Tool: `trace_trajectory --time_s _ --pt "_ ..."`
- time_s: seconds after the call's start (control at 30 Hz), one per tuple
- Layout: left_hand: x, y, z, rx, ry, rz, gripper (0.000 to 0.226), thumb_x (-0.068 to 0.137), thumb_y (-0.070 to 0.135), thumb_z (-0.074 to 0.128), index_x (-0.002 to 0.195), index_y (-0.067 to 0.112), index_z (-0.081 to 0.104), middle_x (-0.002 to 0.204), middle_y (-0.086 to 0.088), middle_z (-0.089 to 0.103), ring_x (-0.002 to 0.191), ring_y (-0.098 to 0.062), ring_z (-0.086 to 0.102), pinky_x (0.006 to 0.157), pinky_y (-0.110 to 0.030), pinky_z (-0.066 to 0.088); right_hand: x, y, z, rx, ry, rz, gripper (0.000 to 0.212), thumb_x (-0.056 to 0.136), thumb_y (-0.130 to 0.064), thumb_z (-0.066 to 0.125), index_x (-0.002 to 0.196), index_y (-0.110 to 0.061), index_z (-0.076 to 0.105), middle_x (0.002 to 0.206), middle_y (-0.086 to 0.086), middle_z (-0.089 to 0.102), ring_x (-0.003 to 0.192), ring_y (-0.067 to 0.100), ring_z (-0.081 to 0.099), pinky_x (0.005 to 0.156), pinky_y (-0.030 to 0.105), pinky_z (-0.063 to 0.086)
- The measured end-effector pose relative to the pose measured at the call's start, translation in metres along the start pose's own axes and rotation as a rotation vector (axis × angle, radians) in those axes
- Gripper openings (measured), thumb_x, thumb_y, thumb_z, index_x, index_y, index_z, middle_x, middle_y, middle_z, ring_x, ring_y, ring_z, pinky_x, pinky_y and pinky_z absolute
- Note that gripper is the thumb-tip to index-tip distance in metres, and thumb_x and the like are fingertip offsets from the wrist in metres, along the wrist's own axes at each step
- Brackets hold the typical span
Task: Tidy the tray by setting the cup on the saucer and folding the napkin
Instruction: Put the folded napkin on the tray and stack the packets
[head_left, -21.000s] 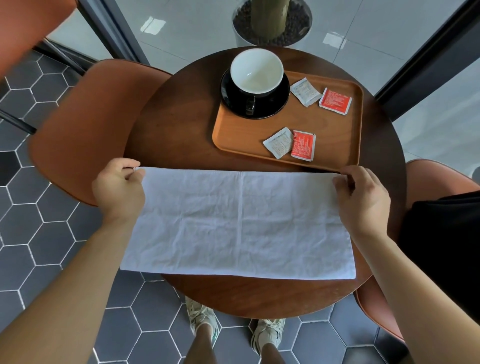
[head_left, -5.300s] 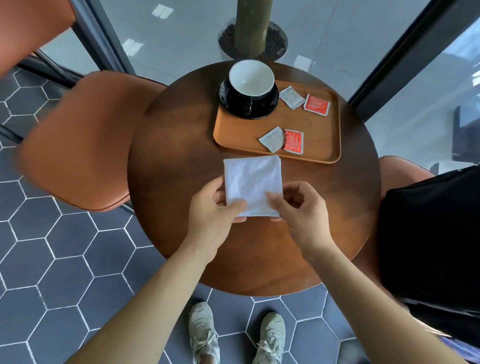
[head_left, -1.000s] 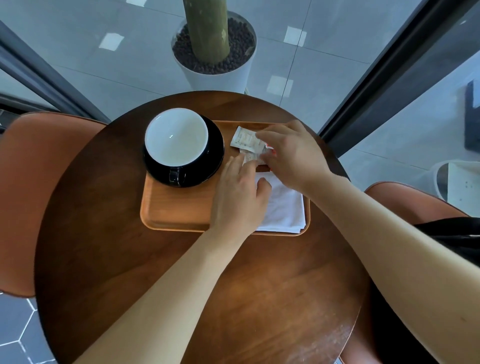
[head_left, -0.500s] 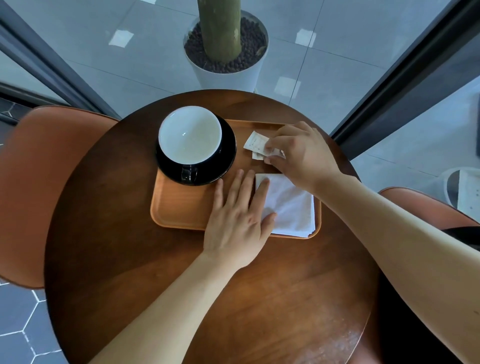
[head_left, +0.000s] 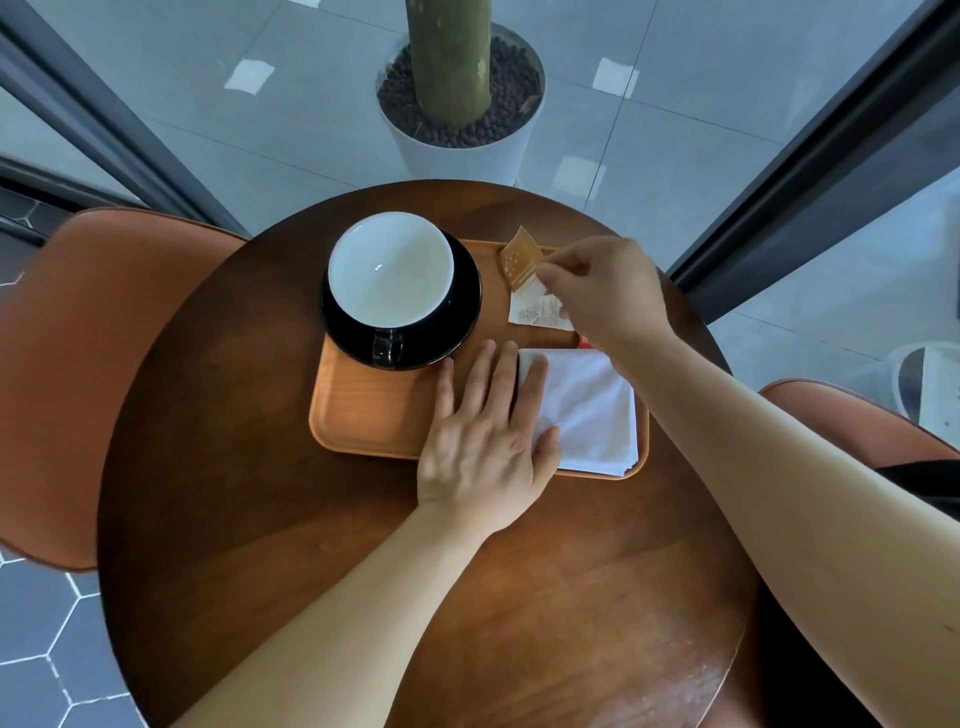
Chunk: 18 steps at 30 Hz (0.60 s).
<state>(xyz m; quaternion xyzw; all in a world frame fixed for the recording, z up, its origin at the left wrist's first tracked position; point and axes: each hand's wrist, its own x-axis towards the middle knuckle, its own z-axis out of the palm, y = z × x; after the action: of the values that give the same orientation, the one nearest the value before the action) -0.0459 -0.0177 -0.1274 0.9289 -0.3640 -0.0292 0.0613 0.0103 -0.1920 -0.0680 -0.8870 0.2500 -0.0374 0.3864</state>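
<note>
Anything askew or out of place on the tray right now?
Nothing spilled. A white sachet lies crooked on the tray, and a red sachet peeks from under the right hand, which pinches a third sachet.

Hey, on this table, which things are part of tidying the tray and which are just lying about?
Job: tray, cup on saucer, folded napkin partly under the left hand, sachet pinched by the right hand, white sachet beside it.
Lying about: table, potted plant, orange chair.
</note>
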Motion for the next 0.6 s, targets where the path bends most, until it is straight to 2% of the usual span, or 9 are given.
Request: trace_trajectory --time_s 0.1,0.17,0.27,0.33,0.43,0.6 --pt "-0.001 0.0 0.002 -0.007 0.021 -0.001 0.061 0.1 0.045 0.036 0.152 0.013 0.038 0.155 -0.021 0.043 0.148 -0.038 0.033 0.117 -0.063 0.024 -0.007 0.007 -0.002 -0.386 -0.009 -0.112 0.018 0.091 -0.028 0.064 0.1 -0.016 0.073 0.096 0.002 0.073 0.091 0.026 0.065 0.072 0.037 0.055" --pt "-0.001 0.0 0.003 -0.011 0.039 -0.001 0.06 0.1 0.044 0.036 0.151 0.012 0.04 0.153 -0.021 0.044 0.147 -0.038 0.035 0.117 -0.062 0.025 -0.013 0.015 -0.005 -0.436 0.024 -0.224 0.023 0.089 -0.028 0.069 0.111 -0.02 0.07 0.105 0.0 0.07 0.103 0.026 0.058 0.073 0.033 0.049" --pt "-0.001 0.0 0.003 -0.005 0.036 -0.005 0.06 0.1 0.044 0.037 0.15 0.012 0.041 0.153 -0.02 0.045 0.147 -0.038 0.035 0.117 -0.062 0.025 -0.017 0.022 -0.005 -0.504 -0.056 -0.338 0.037 0.083 -0.032 0.078 0.116 -0.018 0.068 0.114 0.001 0.068 0.112 0.028 0.052 0.071 0.035 0.046" --pt "-0.001 0.001 0.002 -0.005 0.03 -0.009 0.06 0.099 0.044 0.038 0.15 0.013 0.041 0.153 -0.02 0.045 0.147 -0.038 0.035 0.117 -0.062 0.025 -0.016 0.024 -0.003 -0.6 -0.084 -0.365 0.034 0.085 -0.031 0.075 0.113 -0.014 0.067 0.111 0.004 0.067 0.112 0.029 0.05 0.069 0.037 0.048" --pt "0.0 0.001 0.001 -0.006 0.028 -0.013 0.06 0.098 0.044 0.039 0.15 0.013 0.042 0.153 -0.02 0.046 0.147 -0.038 0.036 0.117 -0.062 0.026 -0.014 0.022 -0.003 -0.66 -0.087 -0.402 0.023 0.096 -0.029 0.059 0.106 -0.01 0.068 0.104 0.005 0.067 0.106 0.028 0.049 0.07 0.042 0.051" --pt "0.0 0.001 0.001 -0.011 0.028 -0.014 0.06 0.098 0.044 0.038 0.15 0.013 0.042 0.153 -0.02 0.046 0.147 -0.038 0.036 0.117 -0.061 0.026 -0.017 0.026 -0.005 -0.689 -0.109 -0.488 0.029 0.1 -0.019 0.044 0.096 -0.008 0.071 0.096 0.007 0.067 0.099 0.029 0.051 0.071 0.043 0.051"
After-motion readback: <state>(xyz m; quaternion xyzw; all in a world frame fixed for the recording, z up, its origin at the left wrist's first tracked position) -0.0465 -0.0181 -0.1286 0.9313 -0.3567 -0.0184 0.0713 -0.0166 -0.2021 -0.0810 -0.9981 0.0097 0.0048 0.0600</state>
